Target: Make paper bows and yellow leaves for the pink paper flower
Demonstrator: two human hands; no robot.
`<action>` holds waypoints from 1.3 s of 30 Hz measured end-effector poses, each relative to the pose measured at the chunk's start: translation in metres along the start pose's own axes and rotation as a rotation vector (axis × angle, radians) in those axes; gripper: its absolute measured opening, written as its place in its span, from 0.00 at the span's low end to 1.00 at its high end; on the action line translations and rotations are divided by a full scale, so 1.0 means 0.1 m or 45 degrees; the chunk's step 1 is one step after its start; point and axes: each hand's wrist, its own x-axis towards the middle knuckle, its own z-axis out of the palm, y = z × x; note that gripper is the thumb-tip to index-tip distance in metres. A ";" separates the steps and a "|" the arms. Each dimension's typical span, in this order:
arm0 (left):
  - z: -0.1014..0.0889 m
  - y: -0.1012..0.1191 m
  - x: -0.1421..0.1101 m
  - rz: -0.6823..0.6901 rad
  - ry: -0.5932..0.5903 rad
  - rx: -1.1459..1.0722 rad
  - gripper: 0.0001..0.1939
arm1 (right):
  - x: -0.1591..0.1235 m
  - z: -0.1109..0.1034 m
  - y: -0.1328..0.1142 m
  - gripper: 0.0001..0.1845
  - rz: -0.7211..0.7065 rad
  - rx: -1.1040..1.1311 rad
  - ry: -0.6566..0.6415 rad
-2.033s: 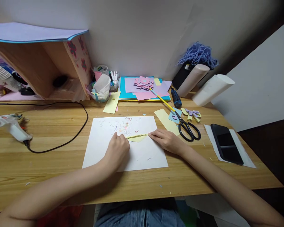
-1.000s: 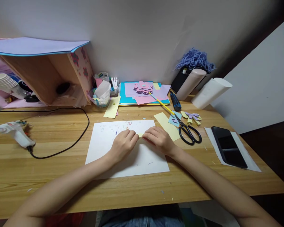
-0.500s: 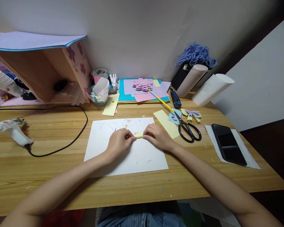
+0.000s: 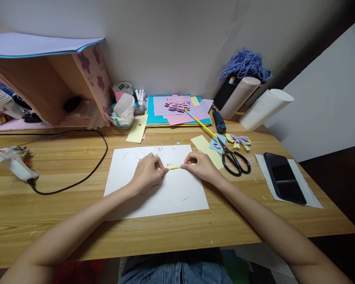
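Observation:
Between my two hands a small strip of yellow paper (image 4: 174,166) is held just over a white sheet (image 4: 177,193) with stray marks on it. My left hand (image 4: 149,170) pinches the strip's left end between thumb and finger. At the other end, my right hand (image 4: 199,163) grips it the same way. Just right of that hand lie black-handled scissors (image 4: 232,159), a piece of yellow paper (image 4: 204,146) and a blue paper scrap (image 4: 218,142). Whether the strip is folded is too small to tell.
On the left a white glue gun (image 4: 13,163) trails a black cord (image 4: 96,169). A phone (image 4: 284,177) lies at the right. Behind stand a cardboard box (image 4: 90,86), markers (image 4: 139,96) and paper rolls (image 4: 242,98). A pink paper flower (image 4: 177,103) rests on coloured sheets (image 4: 154,106).
My right hand has shifted slightly right along the strip, its fingers more curled, so more yellow paper shows between the hands. The view has tilted a little.

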 end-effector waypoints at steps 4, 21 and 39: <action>0.00 -0.04 0.03 -0.022 -0.022 -0.015 0.09 | 0.01 -0.05 0.01 0.09 0.125 0.043 -0.058; -0.09 -0.27 0.16 -0.043 -0.291 -0.409 0.09 | 0.02 -0.28 0.16 0.09 0.095 0.096 -0.203; -0.34 -0.41 0.24 -0.146 -0.593 -0.307 0.09 | -0.08 0.10 -0.07 0.12 -0.965 -0.389 -0.066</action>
